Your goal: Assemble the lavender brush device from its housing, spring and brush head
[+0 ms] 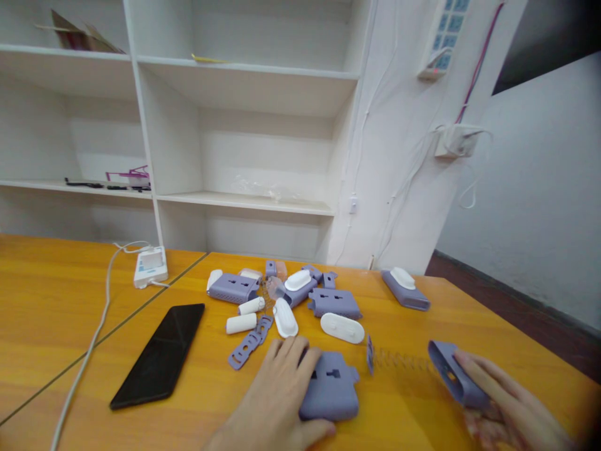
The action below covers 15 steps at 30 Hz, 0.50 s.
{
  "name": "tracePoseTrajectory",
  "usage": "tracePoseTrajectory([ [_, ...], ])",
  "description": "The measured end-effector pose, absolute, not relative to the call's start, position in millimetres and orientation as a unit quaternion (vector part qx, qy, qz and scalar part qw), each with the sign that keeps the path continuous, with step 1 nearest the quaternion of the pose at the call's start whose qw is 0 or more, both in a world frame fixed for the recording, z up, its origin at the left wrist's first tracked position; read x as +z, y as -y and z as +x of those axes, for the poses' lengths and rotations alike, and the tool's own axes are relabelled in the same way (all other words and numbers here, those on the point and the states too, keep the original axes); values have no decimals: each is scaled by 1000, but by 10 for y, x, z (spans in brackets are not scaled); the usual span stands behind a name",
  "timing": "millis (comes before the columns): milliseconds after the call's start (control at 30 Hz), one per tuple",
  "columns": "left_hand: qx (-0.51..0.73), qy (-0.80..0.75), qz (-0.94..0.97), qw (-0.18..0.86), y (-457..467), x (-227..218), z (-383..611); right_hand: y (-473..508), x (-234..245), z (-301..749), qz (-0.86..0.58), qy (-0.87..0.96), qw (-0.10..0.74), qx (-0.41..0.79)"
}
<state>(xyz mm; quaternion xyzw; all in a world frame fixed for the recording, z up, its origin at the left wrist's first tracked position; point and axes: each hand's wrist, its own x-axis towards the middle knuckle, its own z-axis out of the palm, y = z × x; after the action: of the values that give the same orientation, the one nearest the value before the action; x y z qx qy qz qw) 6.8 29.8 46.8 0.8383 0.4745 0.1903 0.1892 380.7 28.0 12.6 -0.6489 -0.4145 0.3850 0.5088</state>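
Note:
My left hand [272, 401] rests on the orange table, its fingers and thumb clasped round the left side of a flat purple plastic housing [332, 387]. Lower right, my right hand [507, 407] grips a hollow purple sleeve [453, 371], with the fingers laid along it. A thin coiled spring [399, 360] stretches between the two, ending in a small purple tab [370, 354]. Beyond my hands lies a scatter of purple shells [334, 302], white oval caps [342, 327], white cylinders [241, 323] and a purple slotted strip [251, 343].
A black phone [162, 354] lies face up to the left. A white charger box [151, 266] with a white cable [89, 351] sits further back left. An assembled purple piece with white cap [404, 288] lies apart at back right. White shelves and wall sockets stand behind the table.

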Motion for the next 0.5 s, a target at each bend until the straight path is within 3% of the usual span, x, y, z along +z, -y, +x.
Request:
tracePoseTrajectory([
  [167, 211, -474, 828, 211, -268, 482, 61, -189, -234, 3848, -716, 447, 418, 335],
  [500, 240, -443, 836, 218, -250, 419, 31, -155, -126, 3766, -672, 449, 427, 405],
])
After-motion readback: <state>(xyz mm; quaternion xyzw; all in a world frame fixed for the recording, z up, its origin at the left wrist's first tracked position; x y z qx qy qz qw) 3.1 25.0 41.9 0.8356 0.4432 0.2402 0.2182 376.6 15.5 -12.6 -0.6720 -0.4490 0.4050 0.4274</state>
